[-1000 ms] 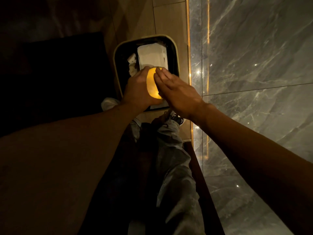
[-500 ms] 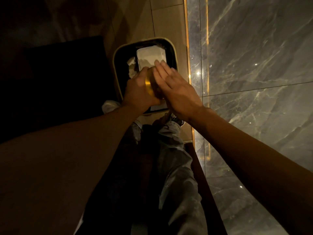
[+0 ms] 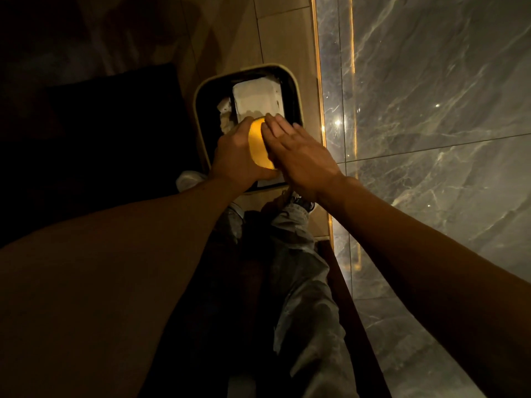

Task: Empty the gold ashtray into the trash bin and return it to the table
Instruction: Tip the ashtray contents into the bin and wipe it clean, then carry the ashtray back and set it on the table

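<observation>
since half a second ago the gold ashtray has turned so that more of its bright yellow-gold face shows between the two hands; before, only a thin dull edge was visible. the right hand's fingers have also slid a little lower over it.

the ashtray is held on edge, tipped up, directly above the open trash bin, toward the bin's near side. the left hand is wrapped around the ashtray's left side, fingers curled behind it and thumb up at the top, gripping it. the right hand lies flat and open, its fingers straight and pressed against the ashtray's right side, not curled round it.

inside the bin, beyond the hands, lies a pale rectangular box, and beside it on the left some crumpled white paper. the bin has a light rim with rounded corners and a dark inside.

the bin stands on a tan tiled floor. to its right runs a lit gold strip along the foot of a grey marble wall. to the left of the bin is a dark block of furniture, too dim to make out. below the hands the person's grey trousers and a shoe show, close against the bin's near edge.
</observation>
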